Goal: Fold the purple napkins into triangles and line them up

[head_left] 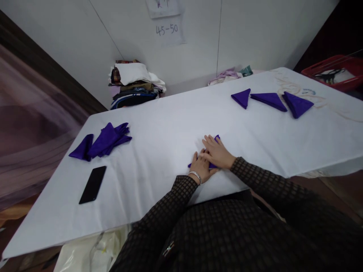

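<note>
One purple napkin [217, 138], mostly covered
Left hand [202, 165] and right hand [217, 153] lie open and flat on it, touching each other, at the white table's [170, 124] near middle.

Our left hand [202, 166] and right hand [217, 153] lie flat over the purple cloth [217, 138], so we see only a tip beyond the fingers and a sliver by the wrist; its shape beneath is hidden. The upper sheet of paper [163, 7] on the wall is cut by the top edge, its marks unreadable. The red basket [331, 70] runs off the right edge, its contents unclear to us. The brown surface [34, 124] at left is blurred.
</note>
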Tool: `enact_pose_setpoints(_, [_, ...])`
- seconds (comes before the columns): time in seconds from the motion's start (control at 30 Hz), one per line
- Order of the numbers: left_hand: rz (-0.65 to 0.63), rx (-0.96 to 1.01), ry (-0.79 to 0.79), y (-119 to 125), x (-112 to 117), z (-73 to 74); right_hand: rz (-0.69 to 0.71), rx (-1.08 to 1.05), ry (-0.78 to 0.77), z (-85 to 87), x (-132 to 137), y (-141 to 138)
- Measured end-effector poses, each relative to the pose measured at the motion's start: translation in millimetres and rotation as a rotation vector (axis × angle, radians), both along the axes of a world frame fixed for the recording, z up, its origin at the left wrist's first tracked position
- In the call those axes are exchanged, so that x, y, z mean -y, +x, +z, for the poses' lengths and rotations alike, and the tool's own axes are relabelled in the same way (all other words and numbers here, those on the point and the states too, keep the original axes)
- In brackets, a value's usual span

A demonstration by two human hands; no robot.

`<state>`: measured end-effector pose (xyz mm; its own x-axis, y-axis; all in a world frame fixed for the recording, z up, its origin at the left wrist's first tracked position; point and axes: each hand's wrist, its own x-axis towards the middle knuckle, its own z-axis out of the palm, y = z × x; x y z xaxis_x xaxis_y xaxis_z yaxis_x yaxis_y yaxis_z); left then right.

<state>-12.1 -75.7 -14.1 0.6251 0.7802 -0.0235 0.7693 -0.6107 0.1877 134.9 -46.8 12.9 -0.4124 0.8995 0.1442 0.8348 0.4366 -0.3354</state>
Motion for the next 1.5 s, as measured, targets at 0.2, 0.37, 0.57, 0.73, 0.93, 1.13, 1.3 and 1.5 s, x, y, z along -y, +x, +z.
enact_pose_setpoints(0.2, [0.000, -0.007, 0.015, 2, 0, 2.6, -0.069, -0.017, -0.001, -17.9, 19, -20])
enact_pose_setpoints(0.37, [-0.007, -0.018, -0.023, 0, -1, 3.8, -0.165, -0.001, 0.009, -32.7, 11, -9])
enact_pose_setpoints(0.57, [0.009, -0.012, -0.032, 3, 1, 3.1, -0.153, 0.032, 0.021, -35.1, 14, -8])
enact_pose_setpoints(0.73, [0.154, 0.001, -0.045, -23, 13, 4.6, -0.143, 0.045, 0.040, -36.3, 15, -6])
enact_pose_setpoints(0.93, [0.424, 0.102, -0.061, -89, 30, 5.2, -0.143, 0.063, 0.025, -39.2, 14, -5])
enact_pose_setpoints(1.13, [0.446, 0.419, 0.064, -94, 26, -6.0, -0.149, 0.095, 0.036, -41.2, 14, -5])
enact_pose_setpoints(1.3, [0.480, 0.497, 0.034, -78, 18, -4.4, -0.153, 0.120, 0.051, -40.2, 14, -6])
enact_pose_setpoints(1.5, [0.488, 0.459, -0.072, -77, 16, 3.2, -0.149, 0.103, 0.062, -41.3, 14, -6])
